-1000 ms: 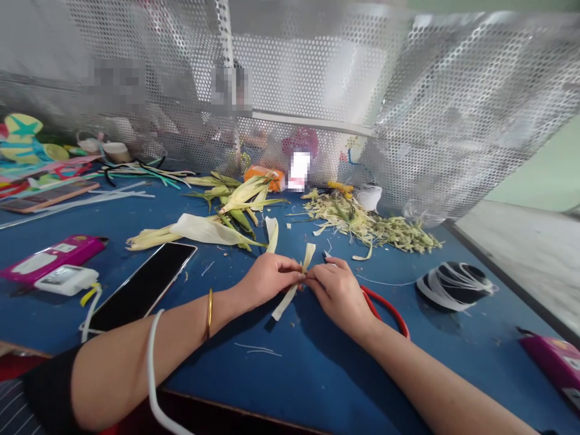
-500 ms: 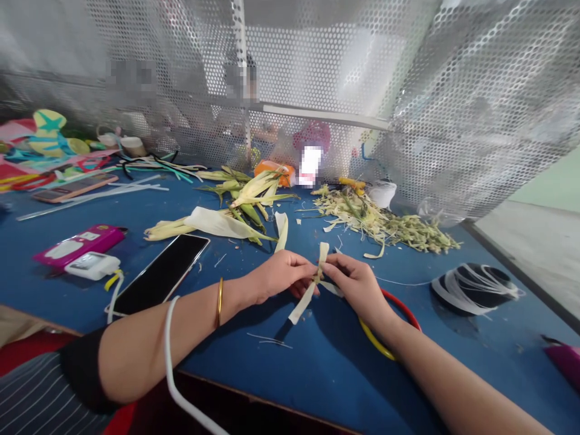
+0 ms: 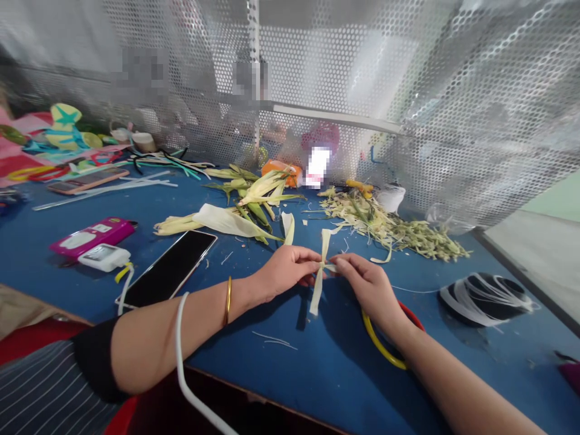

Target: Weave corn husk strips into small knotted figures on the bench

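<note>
Mid-frame, your left hand (image 3: 290, 267) pinched pale, flat husk strips (image 3: 324, 249) at their crossing; your right hand (image 3: 366, 281) pinched one end.

The husk strip (image 3: 316, 296) at your left hand (image 3: 290, 269) looks matt, papery; the phone (image 3: 172, 269) left of that hand, smooth and glossy.

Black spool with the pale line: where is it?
The black spool is at the right of the head view, on the blue table, to the right of the right hand and nearer the camera than the plant scraps.
</note>
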Tool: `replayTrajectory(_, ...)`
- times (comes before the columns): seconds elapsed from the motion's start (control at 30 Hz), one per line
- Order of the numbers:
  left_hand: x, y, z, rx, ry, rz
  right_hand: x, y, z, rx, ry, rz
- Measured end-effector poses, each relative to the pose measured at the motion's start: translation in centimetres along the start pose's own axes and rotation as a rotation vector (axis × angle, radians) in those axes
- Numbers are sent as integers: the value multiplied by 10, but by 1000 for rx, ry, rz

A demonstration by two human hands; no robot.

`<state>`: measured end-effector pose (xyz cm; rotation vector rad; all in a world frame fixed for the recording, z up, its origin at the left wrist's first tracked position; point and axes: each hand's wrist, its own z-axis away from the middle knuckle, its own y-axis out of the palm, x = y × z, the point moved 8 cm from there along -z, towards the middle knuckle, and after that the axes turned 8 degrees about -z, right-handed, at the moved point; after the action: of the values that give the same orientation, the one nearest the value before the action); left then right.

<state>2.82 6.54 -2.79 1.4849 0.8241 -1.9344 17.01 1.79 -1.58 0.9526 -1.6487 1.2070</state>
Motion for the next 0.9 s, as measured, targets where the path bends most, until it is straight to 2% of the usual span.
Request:
replayTrajectory(0.1,-4,-2,-1,-15,90,-56,7,2,4,47,-65,117)
replayTrajectory(0.17,-9,-9,-2,-71,147,-176,9,-2,4,21,-90,152)
replayTrajectory(0.23,-17,-28,-2,-211,195,-267,8,-12,3,-62,-82,159)
replayTrajectory(0.33,-30,-67,-1,-487,250,-251,4,-31,0,-225,-52,141)
replayTrajectory(0.43,-39,-92,-1,-639,283,-397,-1,-42,-3,-288,-41,118)
replayTrajectory(0.53,-38,-89,-4,-614,234,-801,-6,-35,-7,-189,-47,200)
replayTrajectory(0.63,-33,-67,-7,-487,249,-1164,-4,-25,-10,-102,-86,347)
replayTrajectory(0.73,-26,-53,-7,-400,253,-1292,12,-25,-4,-165,-204,429)
replayTrajectory(0.83,-21,-49,-9,-356,230,-1317,38,-32,19,-236,-390,389)
replayTrajectory(0.9,-19,-48,-11,-339,237,-1323,52,-35,44,-176,-543,350)
